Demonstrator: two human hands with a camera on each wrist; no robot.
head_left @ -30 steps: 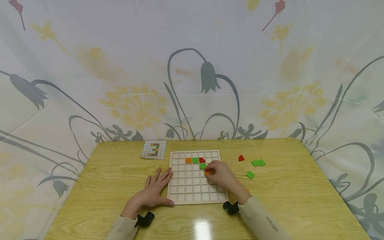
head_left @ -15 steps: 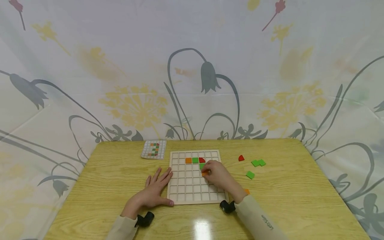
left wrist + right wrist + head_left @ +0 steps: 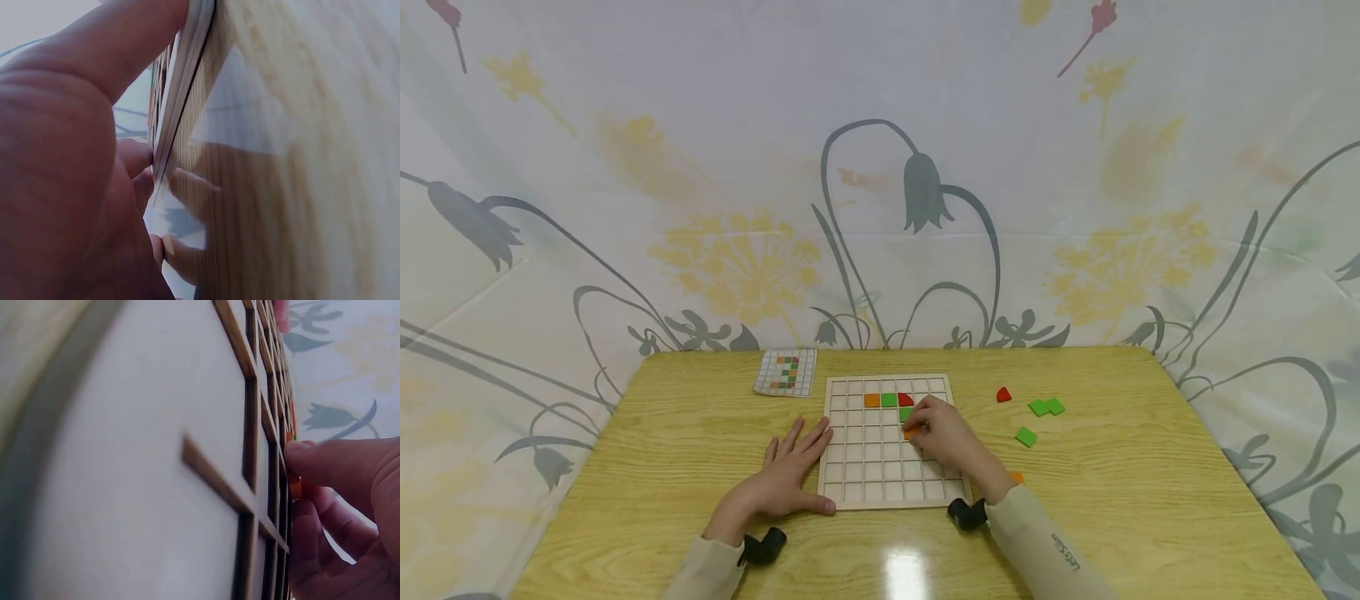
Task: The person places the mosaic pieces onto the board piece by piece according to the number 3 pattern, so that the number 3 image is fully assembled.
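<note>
Pinching the lower-centre orange tile point(image 3: 911, 435), likely light, stiff, best edge-held, is the right hand point(image 3: 952, 434); the left hand point(image 3: 786, 481) lies spread.

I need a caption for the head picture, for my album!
Right hand pinches orange tile over grid board; left hand touches board's edge.

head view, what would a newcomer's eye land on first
Probably the flower-print backdrop, which fills the view behind the wooden table, with a printed grey bellflower near its middle. Next comes the pale grid board at the table's centre, with an orange square tile, a green square tile and a red quarter-round tile in a row towards its far edge. Nearer, the right hand pinches another orange tile at the board.
</note>
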